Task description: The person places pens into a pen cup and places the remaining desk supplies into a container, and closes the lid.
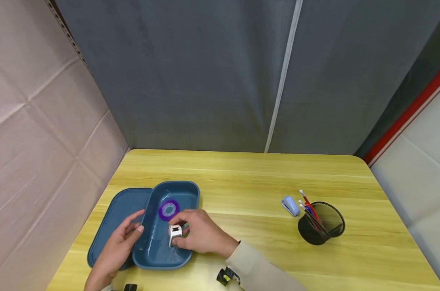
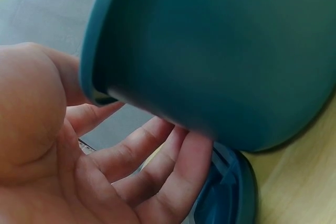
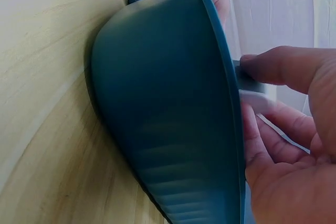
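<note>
A deep blue plastic box (image 1: 154, 242) sits without its lid, and a purple ring like a roll of tape (image 1: 169, 210) lies inside. My left hand (image 1: 119, 240) holds the near left wall of the box, thumb at the rim and fingers (image 2: 191, 163) against the outer wall. Over the inside of the box, my right hand (image 1: 201, 232) pinches a small silver-white boxy thing (image 1: 175, 231) between thumb and fingers. The right wrist view shows the white edge (image 3: 256, 100) of that thing just past the rim; its underside is hidden. The matching blue lid (image 1: 127, 206) lies to the left, partly beneath the box's side.
On the right of the wooden table (image 1: 241, 182) stands a black mesh pen cup (image 1: 316, 234) with several pencils (image 1: 310, 210) leaning in it. A light blue stapler (image 1: 290, 206) lies beside the cup. A grey curtain (image 1: 190, 81) hangs behind the table.
</note>
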Motion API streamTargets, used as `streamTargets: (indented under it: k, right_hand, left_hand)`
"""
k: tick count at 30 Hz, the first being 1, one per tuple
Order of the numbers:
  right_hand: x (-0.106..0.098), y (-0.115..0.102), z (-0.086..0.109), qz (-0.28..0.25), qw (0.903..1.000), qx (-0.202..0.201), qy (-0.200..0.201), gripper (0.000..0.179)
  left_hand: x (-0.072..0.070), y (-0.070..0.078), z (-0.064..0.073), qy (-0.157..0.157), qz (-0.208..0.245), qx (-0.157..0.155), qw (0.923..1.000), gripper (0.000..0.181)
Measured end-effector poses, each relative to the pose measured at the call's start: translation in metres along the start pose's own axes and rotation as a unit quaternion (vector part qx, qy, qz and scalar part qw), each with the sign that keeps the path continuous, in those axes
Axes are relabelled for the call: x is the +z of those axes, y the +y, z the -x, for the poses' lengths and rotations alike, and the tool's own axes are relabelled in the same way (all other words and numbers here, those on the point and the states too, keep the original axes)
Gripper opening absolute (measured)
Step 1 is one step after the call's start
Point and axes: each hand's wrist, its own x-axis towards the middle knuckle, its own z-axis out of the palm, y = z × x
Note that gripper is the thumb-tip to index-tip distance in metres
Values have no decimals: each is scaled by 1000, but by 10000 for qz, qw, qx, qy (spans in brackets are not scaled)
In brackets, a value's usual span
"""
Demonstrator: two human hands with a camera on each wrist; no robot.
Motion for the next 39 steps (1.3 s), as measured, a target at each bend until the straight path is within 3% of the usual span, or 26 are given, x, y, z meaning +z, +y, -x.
streamTargets:
  k: [5,18,26,39]
  right_hand:
    - [0,-1,1,-725,9965,401,-71,38]
    - [-4,4,3,-1094,9930,450,50,34]
    - [-12,8,7,-1305,9894,545,322,27]
    - [-27,16,15,-1251,9884,503,692,26]
  left_hand:
    - [0,-1,0,-22,-5,18,10000,57]
    - [0,-3,-1,-104,57,-27,9999,58]
    - [-1,-1,-2,-135,33,-54,9999,60]
    - [-2,-2,0,-166,86,-78,9998,63]
